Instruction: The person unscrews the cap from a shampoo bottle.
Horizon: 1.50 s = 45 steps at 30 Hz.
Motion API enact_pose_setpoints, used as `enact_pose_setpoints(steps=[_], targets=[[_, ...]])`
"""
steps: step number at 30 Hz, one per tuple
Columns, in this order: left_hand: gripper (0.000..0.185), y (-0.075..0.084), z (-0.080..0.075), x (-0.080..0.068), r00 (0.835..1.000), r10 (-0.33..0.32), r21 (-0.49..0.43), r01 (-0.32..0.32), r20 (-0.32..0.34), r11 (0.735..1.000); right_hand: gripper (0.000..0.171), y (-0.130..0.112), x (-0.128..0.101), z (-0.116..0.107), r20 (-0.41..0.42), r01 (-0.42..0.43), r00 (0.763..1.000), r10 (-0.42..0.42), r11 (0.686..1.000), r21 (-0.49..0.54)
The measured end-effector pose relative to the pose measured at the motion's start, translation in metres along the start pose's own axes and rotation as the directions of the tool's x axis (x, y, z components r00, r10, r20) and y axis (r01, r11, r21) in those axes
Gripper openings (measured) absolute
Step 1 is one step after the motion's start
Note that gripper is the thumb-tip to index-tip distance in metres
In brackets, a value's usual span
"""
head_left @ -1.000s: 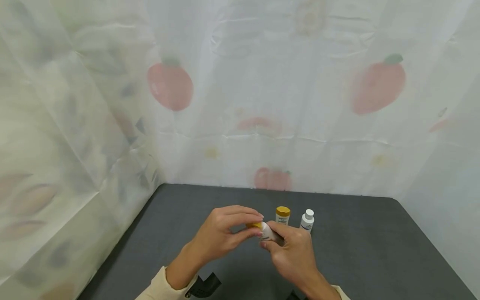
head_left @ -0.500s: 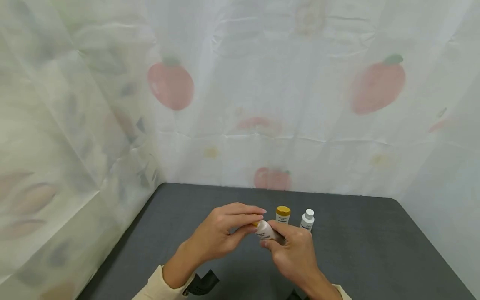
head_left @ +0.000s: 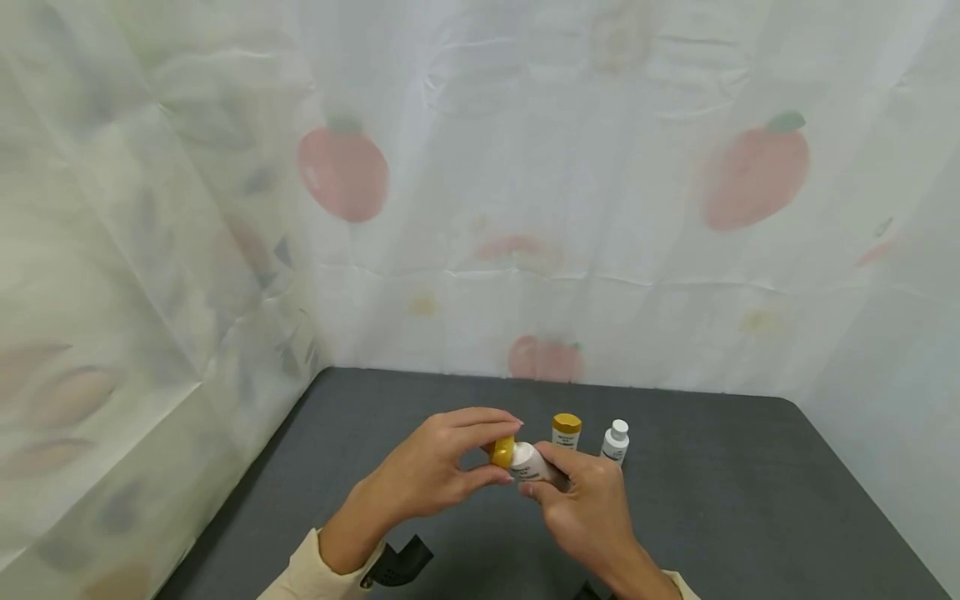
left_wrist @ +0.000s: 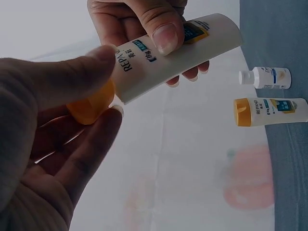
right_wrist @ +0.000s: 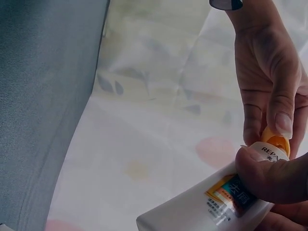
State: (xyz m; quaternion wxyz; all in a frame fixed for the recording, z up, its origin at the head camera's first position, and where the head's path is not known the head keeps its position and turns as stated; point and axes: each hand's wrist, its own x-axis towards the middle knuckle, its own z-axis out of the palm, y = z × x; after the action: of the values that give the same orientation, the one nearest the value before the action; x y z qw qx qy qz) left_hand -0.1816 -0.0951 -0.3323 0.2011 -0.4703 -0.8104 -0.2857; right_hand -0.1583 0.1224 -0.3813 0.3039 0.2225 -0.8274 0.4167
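Your right hand (head_left: 588,496) grips the flattened white plastic bottle (left_wrist: 168,66) printed REPAND, thumb on the front face, fingers clamped round the body. Your left hand (head_left: 438,462) pinches the rounded glossy yellow plastic cap (head_left: 503,452) between thumb and fingers at the bottle's end. The bottle is in the air above the bench (head_left: 720,492), tilted, with its capped end toward the left hand. In the right wrist view the cap shows a hollow side and sits askew against the bottle; whether any part of it remains attached cannot be told.

To work the cap well, hold the bottle firmly but do not squeeze: the walls look thin enough to flex, and pressure may expel contents. Grip the cap by its sides, since its smooth surface is likely to slip. Align cap and bottle before applying force, and move the cap only, with the bottle steady.

Note the shapes. The bottle has a satin finish, an oval section and a blue-and-gold label. Behind your hands, a matching white bottle with a yellow cap (left_wrist: 272,111) stands on the bench, just beside a small round-shouldered white bottle with a narrow white cap (head_left: 615,446). The bench has a matt, dark grey, cloth-like surface
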Motion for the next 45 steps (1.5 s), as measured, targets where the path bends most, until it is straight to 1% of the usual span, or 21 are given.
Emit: enact_pose_setpoints(steps=[3,7,8,14,20,27,30,36,39,43,45], targets=[[0.052,-0.001,0.001,-0.001,1.000,-0.008,-0.009,0.008,0.002,1.000,0.042,0.000,0.000,0.000,0.002,-0.006,1.000,0.006,1.000,0.005],[0.048,-0.003,0.001,-0.003,1.000,-0.019,-0.048,0.019,0.003,0.999,0.041,0.000,0.000,0.001,0.002,-0.015,1.000,0.015,1.000,0.005],[0.047,-0.003,0.002,-0.003,1.000,-0.013,-0.052,0.013,-0.002,0.999,0.040,0.000,0.000,0.001,0.002,-0.017,1.000,0.017,1.000,0.006],[0.044,-0.007,0.004,-0.005,0.999,-0.024,-0.058,0.022,-0.038,0.998,0.041,0.000,0.000,0.001,0.007,-0.045,0.999,0.045,0.999,0.018],[0.048,-0.012,0.007,-0.007,0.995,-0.053,-0.073,0.048,-0.081,0.996,0.041,0.001,0.001,0.002,0.009,-0.057,0.998,0.056,0.998,0.027],[0.049,-0.016,0.010,-0.010,0.986,-0.118,-0.165,0.098,-0.116,0.981,0.041,0.000,0.001,0.003,0.003,-0.062,0.998,0.062,0.998,0.022],[0.048,-0.016,0.011,-0.010,0.982,-0.143,-0.183,0.120,-0.120,0.976,0.040,0.000,0.001,0.004,0.003,-0.067,0.998,0.067,0.997,0.025],[0.049,-0.017,0.013,-0.011,0.971,-0.212,-0.241,0.182,-0.106,0.953,0.039,0.001,0.000,0.005,0.002,-0.079,0.997,0.079,0.997,0.026],[0.047,-0.018,0.014,-0.013,0.964,-0.249,-0.283,0.214,-0.092,0.935,0.038,0.001,0.000,0.005,0.002,-0.086,0.996,0.086,0.996,0.025],[0.042,-0.020,0.016,-0.015,0.948,-0.315,-0.373,0.276,-0.046,0.886,0.037,0.001,0.000,0.004,0.009,-0.098,0.995,0.098,0.994,0.038],[0.039,-0.022,0.017,-0.017,0.944,-0.330,-0.417,0.289,-0.027,0.862,0.037,0.001,0.000,0.004,0.013,-0.108,0.994,0.107,0.993,0.041]])
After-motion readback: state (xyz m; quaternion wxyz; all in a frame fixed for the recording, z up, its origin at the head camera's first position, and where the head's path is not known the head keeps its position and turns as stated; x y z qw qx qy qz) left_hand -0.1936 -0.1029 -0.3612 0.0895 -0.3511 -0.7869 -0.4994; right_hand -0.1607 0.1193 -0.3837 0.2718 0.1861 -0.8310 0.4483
